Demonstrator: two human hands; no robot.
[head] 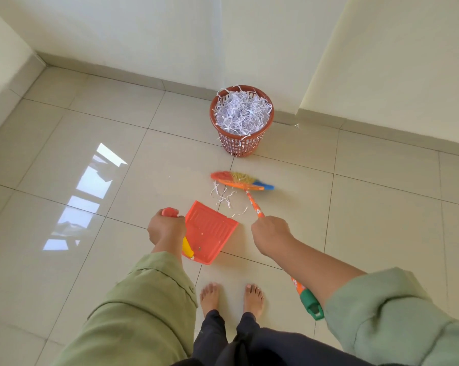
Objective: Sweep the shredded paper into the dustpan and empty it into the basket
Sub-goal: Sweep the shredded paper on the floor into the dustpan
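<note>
**Shreds waiting between broom and dustpan**

Shredded paper (224,195) is lying in a thin, loose scatter on the floor tiles (381,207), just in front of the broom head (242,180) and just beyond the open lip of the dustpan (209,231). A lone scrap (296,125) is sitting by the skirting, well apart from the rest. Judging by the curl of the strips, they are very light and springy, likely to flutter or skid on the glossy tile rather than roll, so short, low strokes look wiser than a hard flick. The basket (241,146) is standing near the wall, already heaped with shreds to its rim, with strips hanging over the edge; tipping more in will probably call for a slow pour.

The left hand (166,228) is wrapping its fingers fully round the dustpan's handle, with the red end showing above the knuckles and a yellow part below, and is tilting the pan toward the paper. The pan looks like thin, stiff plastic, light enough for one hand.

The right hand (270,235) is gripping the broom's handle partway down, fingers curled closed round it, with the green end cap (311,303) passing under the forearm. The bristles appear to be touching the floor behind the shreds.
</note>
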